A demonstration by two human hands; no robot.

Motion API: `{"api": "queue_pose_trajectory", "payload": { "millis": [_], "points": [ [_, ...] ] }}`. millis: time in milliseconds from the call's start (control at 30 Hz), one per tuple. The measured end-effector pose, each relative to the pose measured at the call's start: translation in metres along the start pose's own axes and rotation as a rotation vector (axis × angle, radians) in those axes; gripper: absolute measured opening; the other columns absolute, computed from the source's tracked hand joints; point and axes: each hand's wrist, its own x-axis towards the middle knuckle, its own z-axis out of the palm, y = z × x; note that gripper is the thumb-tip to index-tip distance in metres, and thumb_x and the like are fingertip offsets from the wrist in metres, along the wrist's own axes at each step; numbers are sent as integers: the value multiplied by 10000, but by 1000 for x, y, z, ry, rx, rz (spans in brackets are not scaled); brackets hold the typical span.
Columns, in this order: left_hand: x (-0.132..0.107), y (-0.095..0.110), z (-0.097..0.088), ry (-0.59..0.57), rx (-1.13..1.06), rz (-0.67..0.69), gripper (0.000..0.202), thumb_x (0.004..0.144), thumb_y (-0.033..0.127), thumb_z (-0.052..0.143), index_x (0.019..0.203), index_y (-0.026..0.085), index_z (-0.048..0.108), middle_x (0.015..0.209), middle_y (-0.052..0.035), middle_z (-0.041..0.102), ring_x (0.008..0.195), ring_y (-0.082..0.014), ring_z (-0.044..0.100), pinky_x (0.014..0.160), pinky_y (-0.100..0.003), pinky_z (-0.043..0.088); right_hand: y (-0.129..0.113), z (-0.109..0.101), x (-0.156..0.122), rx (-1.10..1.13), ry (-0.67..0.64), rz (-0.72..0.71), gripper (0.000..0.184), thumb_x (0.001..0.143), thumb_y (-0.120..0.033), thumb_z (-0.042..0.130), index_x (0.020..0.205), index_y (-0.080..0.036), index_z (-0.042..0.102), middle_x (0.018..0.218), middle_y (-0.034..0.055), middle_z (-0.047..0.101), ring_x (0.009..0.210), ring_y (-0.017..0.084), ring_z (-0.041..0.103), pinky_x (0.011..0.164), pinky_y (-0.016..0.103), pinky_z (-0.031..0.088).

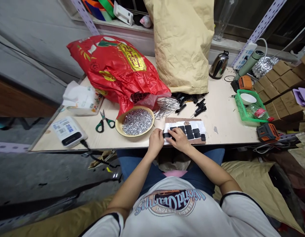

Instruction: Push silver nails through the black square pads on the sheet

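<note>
Both hands rest at the near edge of the table on a white sheet (pixel 199 125) that carries several black rectangular pads (pixel 190 131) and lies on a brown cardboard piece (pixel 172 120). My left hand (pixel 155 141) has its fingers curled down on the sheet's left end. My right hand (pixel 178 138) presses bent fingers on the pads beside it. What the fingertips pinch, if anything, is hidden. A yellow bowl (pixel 120 123) full of small shiny metal bits stands just left of the hands.
Loose metal pins (pixel 164 107) and black clips (pixel 199 108) lie behind the sheet. Green scissors (pixel 104 121), a red plastic bag (pixel 115 69), a brown paper sack (pixel 182 46), a kettle (pixel 218 65), a green basket (pixel 242 110) and cardboard boxes (pixel 280 85) crowd the table (pixel 223 131).
</note>
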Motion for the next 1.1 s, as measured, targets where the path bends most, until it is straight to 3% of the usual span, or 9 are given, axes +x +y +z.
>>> {"api": "queue_pose_trajectory", "payload": {
  "millis": [67,133,233,333,500,633,833,1000,1100],
  "points": [
    [3,0,-3,-37,-203,-96,110,761,259,464,671,196,472,619,-24,555,601,-174,560,624,-311,475,-3,-6,-4,-47,-37,-91,522,851,-459,552,1245,-118,561,1093,154,573,976,231,531,859,394,460],
    [5,1,-4,-50,-414,-197,128,745,295,497,678,189,471,610,6,544,561,-142,550,584,-283,483,-5,-8,-8,-110,-35,-153,523,852,-394,549,1295,-118,518,1221,171,531,1109,263,498,952,451,413],
    [8,4,-3,-52,-651,-297,183,718,330,554,673,183,453,596,23,538,523,-116,547,555,-263,489,-3,-4,-13,-186,26,-182,431,898,-215,405,1291,-71,513,1308,189,485,1263,270,411,1048,487,347],
    [8,5,1,-67,-727,-352,217,715,356,569,669,186,442,547,36,518,462,-101,518,510,-252,475,2,1,-16,-192,44,-195,440,926,-175,301,1301,-58,499,1328,191,477,1317,260,366,1073,507,333],
    [4,3,5,28,-564,-340,186,757,339,527,681,193,440,527,28,532,459,-133,557,489,-260,471,6,-2,-19,-200,66,-248,432,949,-202,292,1295,-54,502,1331,190,479,1329,254,355,1087,509,331],
    [-5,7,-5,54,-394,-268,111,810,273,435,731,195,443,498,26,534,429,-143,556,493,-267,464,10,-4,-15,-186,110,-200,441,946,-194,292,1309,-36,486,1355,199,448,1357,261,297,1099,519,312],
    [-10,14,-27,384,-169,-12,148,860,299,405,815,182,486,620,-2,570,579,-137,587,624,-275,464,13,21,-15,-204,15,-175,456,898,-55,261,1264,-43,533,1301,208,501,1308,257,387,1063,536,349],
    [-3,11,-28,315,-206,5,154,867,302,403,816,187,491,635,0,572,591,-133,585,633,-266,458,10,35,-16,-188,-40,-149,415,896,-61,333,1255,-53,540,1293,209,508,1294,255,409,1061,543,347],
    [1,8,-21,235,-219,-14,139,855,286,410,799,194,498,686,-20,607,623,-144,600,652,-272,468,3,36,-17,-141,-68,-106,371,914,-190,434,1234,-45,554,1285,218,512,1286,267,419,1063,527,353]
  ]
}}
